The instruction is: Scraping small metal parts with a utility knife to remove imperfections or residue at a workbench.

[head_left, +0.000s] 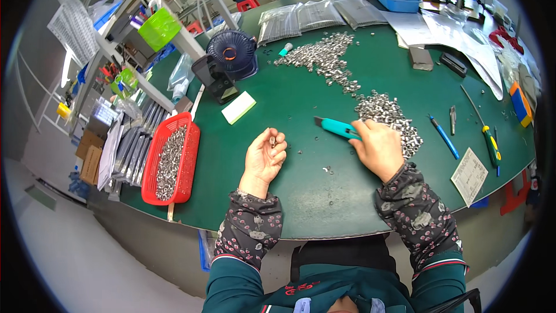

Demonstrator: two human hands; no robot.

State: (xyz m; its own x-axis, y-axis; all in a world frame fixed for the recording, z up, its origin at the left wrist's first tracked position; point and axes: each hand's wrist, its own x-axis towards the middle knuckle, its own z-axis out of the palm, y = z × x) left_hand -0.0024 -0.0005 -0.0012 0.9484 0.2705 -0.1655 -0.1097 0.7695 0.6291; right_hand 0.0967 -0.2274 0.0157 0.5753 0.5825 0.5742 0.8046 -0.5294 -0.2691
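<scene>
Head view: the left hand (264,156) lies palm up on the green table (301,208), its fingers curled and pinching a small metal part (272,139) at the fingertips. The right hand (377,148) is closed around the handle of a teal knife (337,128); its blade end points away from this hand toward the left. Just beyond the right hand lies a pile of parts (387,117). I judge each part is light, hard and smooth, so it may slip; holding it by its sides seems best.
</scene>
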